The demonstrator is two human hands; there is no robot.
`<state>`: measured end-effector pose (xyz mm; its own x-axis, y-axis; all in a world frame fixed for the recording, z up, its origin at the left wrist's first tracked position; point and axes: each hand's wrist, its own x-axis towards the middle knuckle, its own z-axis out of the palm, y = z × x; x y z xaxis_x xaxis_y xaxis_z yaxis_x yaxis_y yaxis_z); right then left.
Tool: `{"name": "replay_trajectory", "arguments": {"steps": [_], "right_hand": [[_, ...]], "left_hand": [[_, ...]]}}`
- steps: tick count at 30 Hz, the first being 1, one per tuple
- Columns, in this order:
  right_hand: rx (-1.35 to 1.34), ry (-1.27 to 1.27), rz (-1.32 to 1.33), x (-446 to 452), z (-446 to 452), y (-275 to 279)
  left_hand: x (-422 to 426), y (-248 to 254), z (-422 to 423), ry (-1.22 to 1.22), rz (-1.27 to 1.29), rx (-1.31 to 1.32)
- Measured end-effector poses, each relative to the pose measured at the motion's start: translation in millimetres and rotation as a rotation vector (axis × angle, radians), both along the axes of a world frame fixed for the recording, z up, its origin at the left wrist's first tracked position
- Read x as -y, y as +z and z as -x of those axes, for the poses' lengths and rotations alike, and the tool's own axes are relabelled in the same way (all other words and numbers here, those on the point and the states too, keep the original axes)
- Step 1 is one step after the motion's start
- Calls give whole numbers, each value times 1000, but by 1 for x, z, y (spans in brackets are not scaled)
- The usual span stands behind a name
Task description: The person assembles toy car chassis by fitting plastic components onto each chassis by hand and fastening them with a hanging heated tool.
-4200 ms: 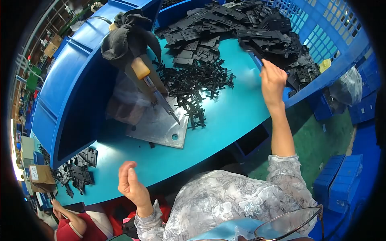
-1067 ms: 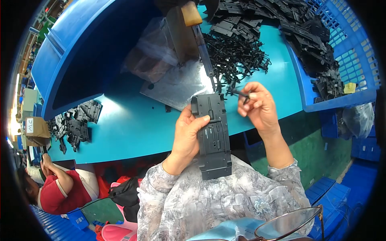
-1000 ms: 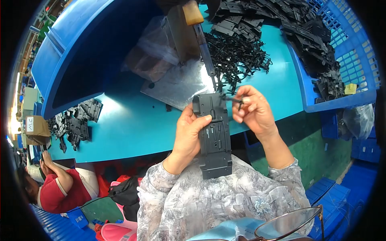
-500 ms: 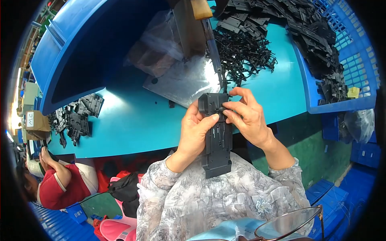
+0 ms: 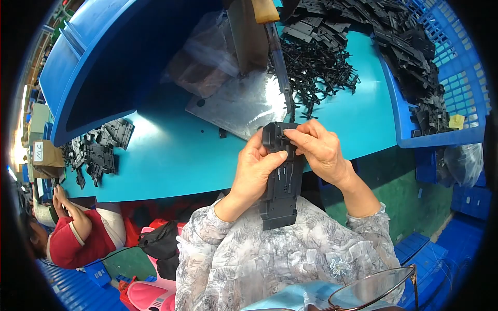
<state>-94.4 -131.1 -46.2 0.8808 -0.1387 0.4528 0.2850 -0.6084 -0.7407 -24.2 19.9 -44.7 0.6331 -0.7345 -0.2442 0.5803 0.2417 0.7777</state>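
A long black plastic housing [image 5: 282, 193] stands out in front of my chest, its lower end against the patterned shirt. My left hand [image 5: 253, 171] is closed around its left side, with the thumb lying across the front. On the upper end, my right hand [image 5: 322, 152] has its thumb and fingertips pinched together against the housing. Whether a small piece sits between those fingertips is hidden. Just beyond the hands, a heap of small black plastic parts [image 5: 319, 70] lies on the turquoise table [image 5: 171, 173].
A blue basket [image 5: 441, 139] of black parts stands at the right. Upper left is a large blue bin [image 5: 78, 67]. A metal rod with a yellow handle [image 5: 265, 10] hangs above the metal plate [image 5: 233, 106]. More black housings [image 5: 101, 150] lie left, near a seated person in red [image 5: 78, 238].
My right hand's fingertips have shifted up toward the housing's top end, and its fingers have drawn closer together. The left hand keeps its hold, with the housing moved slightly right.
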Motion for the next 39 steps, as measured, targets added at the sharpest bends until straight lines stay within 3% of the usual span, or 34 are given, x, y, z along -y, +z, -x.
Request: {"name": "replay_trajectory", "arguments": {"steps": [16,19,22,34,39], "right_hand": [[-129,109,-289,8,-1,3],[-27,1,109,2,-2,3],[43,-64,316,-2,-2,8],[-138,-92,11,-9,-1,16],[-183,-73,32,-6,-1,20]], "left_hand": [[-2,-2,-2,-45,5,37],[-2,-4,-3,-39,15,40],[-2,0,-2,-38,3,26],[-5,1,-1,-53,-18,47],[-5,2,0,-58,-29,49]]}}
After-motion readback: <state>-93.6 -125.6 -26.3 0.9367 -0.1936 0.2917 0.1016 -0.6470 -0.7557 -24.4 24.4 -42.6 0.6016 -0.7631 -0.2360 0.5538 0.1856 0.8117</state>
